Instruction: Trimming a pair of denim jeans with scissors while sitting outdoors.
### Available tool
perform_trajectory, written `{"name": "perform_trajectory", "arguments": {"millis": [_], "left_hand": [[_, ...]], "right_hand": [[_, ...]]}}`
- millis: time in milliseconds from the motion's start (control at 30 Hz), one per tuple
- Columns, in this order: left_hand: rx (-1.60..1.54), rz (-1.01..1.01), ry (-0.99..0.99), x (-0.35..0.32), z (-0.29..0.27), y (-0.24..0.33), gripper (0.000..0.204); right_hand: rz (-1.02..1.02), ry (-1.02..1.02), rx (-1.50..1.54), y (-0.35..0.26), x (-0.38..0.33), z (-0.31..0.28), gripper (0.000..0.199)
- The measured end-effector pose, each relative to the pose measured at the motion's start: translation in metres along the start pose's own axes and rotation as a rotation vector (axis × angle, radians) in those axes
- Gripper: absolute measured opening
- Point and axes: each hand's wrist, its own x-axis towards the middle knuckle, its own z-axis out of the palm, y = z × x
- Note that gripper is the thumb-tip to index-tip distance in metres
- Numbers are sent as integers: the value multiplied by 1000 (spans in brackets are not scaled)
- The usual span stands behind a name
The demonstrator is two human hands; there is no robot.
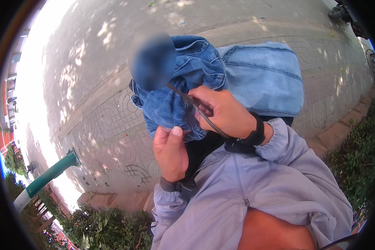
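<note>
From where I stand, the left grip (171,155) pinches the near edge of the dark denim (164,109) on the lap (201,152), the right grip (228,111) is closed around a slim dark tool (209,121), and steady, even tension seems advisable.

A single wide fisheye view looks steeply down from head height, close above both bare hands (225,110), with grey patterned paving (108,114) beyond.
</note>
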Motion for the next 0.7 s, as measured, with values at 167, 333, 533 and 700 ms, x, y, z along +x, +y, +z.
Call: {"name": "perform_trajectory", "arguments": {"millis": [167,333,533,700], "left_hand": [[-44,11,9,5,-1,5,15],[-152,-44,37,17,1,16,17],[-264,-87,43,30,-4,23,9],[-228,-119,138,32,12,27,7]], "right_hand": [[-33,93,235,6,-9,-1,35],[-78,253,295,1,-29,-20,41],[-32,442,328,17,-32,-24,42],[40,431,426,14,-29,-22,43]]}}
